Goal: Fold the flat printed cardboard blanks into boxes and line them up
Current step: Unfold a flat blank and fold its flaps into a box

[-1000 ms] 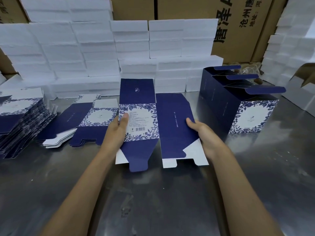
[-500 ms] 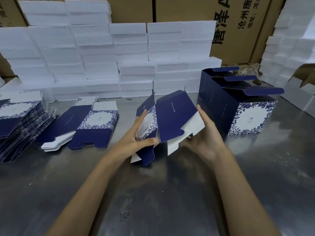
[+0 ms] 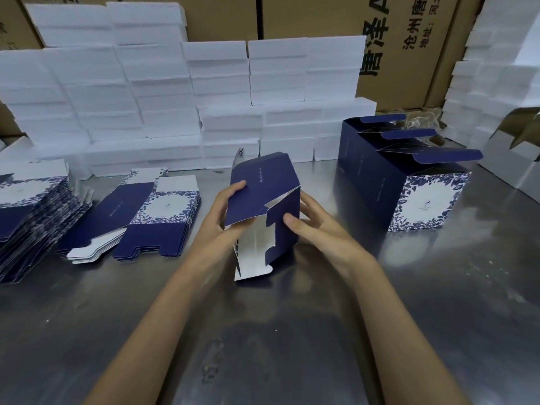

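Note:
A navy and white printed blank is raised above the steel table, opened into a tube with its bottom flaps toward me. My left hand grips its left side, thumb on the navy top panel. My right hand holds the right side, its thumb pressing a notched navy flap inward. A white flap hangs down at the near end. Three folded boxes stand in a row at the right, lids open. Flat blanks lie in a small pile and a tall stack at the left.
White foam blocks are stacked along the back of the table and at the far right. Brown shipping cartons stand behind them. An open white carton sits at the right edge.
The blank lay flat on the table a second ago. Both hands lifted it and opened it into a tube, and the right thumb now presses a bottom flap in.

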Tool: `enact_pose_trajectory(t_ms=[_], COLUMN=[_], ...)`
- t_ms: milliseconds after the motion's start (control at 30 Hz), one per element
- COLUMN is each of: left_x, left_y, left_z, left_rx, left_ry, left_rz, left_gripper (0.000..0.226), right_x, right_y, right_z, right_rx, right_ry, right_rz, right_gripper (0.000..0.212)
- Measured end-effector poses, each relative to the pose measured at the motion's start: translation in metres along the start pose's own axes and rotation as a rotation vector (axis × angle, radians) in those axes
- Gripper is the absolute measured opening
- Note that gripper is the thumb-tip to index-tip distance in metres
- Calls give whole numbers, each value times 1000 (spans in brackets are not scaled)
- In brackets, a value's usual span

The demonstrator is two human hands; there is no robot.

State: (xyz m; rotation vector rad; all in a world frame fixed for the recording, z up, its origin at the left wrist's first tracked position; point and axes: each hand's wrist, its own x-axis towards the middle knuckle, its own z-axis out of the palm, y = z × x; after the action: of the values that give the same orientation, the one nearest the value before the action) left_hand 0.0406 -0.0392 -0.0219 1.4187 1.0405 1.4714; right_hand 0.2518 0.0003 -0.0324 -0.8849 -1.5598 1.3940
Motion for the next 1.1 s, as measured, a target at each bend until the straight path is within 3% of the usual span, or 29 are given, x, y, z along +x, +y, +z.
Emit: enact_pose_trajectory(t_ms=[433,567,700,1100], left_x=[20,27,27,20], left_y=[3,-1,-4,-2], left_z=[11,23,24,28], left_rx=[163,129,150,169], left_ry=[35,100,103,103], left_rz=[7,14,12,11], left_gripper=[49,46,44,47], right_x=[11,11,11,22], right_y=[13,13,19,22], right_z=[-1,-14,-21,-24], right_rx=[-348,-622,-857,-816], right_ry=[213,277,196,130], right_rz=[39,118,222,161], right_gripper=[69,40,42,34])
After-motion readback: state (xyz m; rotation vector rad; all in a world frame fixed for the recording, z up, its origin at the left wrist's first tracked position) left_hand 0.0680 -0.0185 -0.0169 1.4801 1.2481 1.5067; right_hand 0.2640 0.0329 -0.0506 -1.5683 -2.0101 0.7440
